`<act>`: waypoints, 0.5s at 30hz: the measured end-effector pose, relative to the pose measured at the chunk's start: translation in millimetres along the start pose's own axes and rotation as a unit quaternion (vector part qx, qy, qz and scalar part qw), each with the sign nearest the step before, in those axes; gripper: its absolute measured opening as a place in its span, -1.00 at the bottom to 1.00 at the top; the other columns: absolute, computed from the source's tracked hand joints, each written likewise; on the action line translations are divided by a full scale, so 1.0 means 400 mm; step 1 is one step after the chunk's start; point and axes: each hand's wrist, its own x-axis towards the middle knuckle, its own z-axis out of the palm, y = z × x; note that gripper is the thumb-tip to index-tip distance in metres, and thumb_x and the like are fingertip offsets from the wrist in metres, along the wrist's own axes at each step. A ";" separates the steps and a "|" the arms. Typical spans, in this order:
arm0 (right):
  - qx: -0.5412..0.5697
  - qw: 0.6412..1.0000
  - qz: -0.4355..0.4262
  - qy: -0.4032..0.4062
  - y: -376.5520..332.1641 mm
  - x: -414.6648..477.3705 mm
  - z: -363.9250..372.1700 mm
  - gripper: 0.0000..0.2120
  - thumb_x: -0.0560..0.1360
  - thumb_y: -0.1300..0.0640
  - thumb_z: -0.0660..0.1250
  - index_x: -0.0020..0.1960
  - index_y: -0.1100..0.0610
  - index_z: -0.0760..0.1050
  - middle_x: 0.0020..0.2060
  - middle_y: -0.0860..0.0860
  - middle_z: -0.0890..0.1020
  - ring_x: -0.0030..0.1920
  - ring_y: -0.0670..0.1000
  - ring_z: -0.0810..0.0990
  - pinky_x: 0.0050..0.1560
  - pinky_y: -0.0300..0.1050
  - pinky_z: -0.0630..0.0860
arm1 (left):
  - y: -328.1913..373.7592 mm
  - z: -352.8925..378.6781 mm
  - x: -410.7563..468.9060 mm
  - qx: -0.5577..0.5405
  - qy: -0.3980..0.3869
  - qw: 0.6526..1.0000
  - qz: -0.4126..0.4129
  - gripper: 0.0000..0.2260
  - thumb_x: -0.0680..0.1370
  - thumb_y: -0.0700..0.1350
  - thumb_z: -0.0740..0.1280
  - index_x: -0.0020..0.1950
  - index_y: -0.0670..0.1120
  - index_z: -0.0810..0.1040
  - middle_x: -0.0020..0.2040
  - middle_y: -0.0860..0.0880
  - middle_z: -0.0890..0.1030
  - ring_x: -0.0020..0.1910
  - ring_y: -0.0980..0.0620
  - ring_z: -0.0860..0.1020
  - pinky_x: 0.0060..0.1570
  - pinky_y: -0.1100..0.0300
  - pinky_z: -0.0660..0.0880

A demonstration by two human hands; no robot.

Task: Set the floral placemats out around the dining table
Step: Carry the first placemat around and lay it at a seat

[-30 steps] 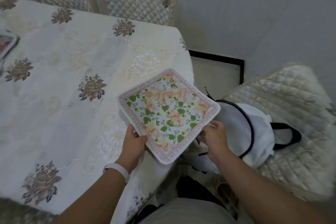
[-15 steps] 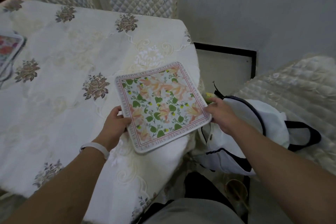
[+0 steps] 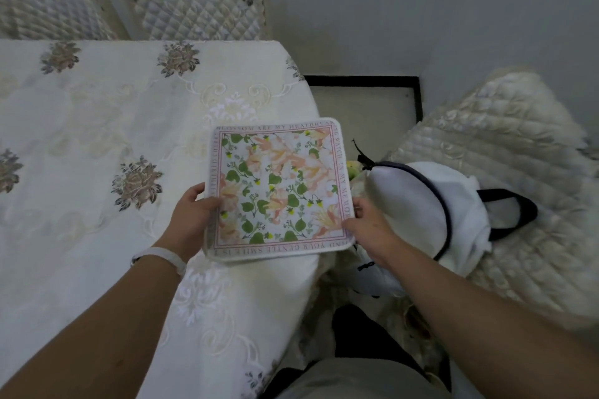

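Both hands gripped the placemat (image 3: 279, 188) at the table's (image 3: 97, 126) right edge: left hand (image 3: 193, 216) on its left side, right hand (image 3: 368, 224) at the near right corner. It seemingly overhung the rim; released there, it could slide off.

Both forearms are bare from the frame edge to the wrist, with no sleeve showing on either. The left hand (image 3: 191, 217) has a narrow white band (image 3: 160, 258) around the wrist (whether it is a watch or a plain bracelet cannot be told; no face or clasp shows). The right hand (image 3: 368, 225) wears nothing at the wrist, and no rings can be made out on either hand. At the bottom edge, light grey fabric (image 3: 363, 379) covers the person's lap or torso.
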 end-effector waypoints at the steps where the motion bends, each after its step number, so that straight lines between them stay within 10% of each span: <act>1: 0.006 1.000 -0.003 0.001 0.006 -0.010 0.003 -0.71 0.50 0.35 0.36 0.14 0.09 0.45 0.04 0.02 0.64 0.00 0.03 0.67 0.05 0.12 0.64 | -0.007 -0.001 -0.003 0.015 0.004 1.000 0.005 -0.58 0.48 -0.33 0.39 0.31 -0.11 0.46 0.05 -0.19 0.67 -0.04 -0.22 0.67 0.00 -0.19 0.61; 11: -0.044 0.998 -0.048 0.006 0.039 -0.058 0.074 -0.76 0.54 0.23 0.36 0.12 -0.05 0.49 0.08 -0.05 0.65 0.11 0.03 0.64 0.12 0.11 0.61 | -0.095 -0.087 -0.048 0.090 0.051 0.994 0.040 -0.56 0.54 -0.33 0.31 0.39 -0.04 0.37 0.01 -0.14 0.66 -0.05 -0.15 0.65 -0.02 -0.05 0.58; 15: -0.126 0.987 -0.095 -0.023 0.053 -0.075 0.067 -0.44 0.50 0.30 0.36 0.43 -0.03 0.33 0.13 -0.17 0.56 0.14 -0.08 0.57 -0.01 -0.24 0.56 | -0.115 -0.116 -0.064 0.150 0.051 0.983 0.089 -0.44 0.53 -0.25 0.37 0.49 -0.04 0.28 0.17 -0.10 0.59 0.08 -0.04 0.59 0.17 -0.05 0.52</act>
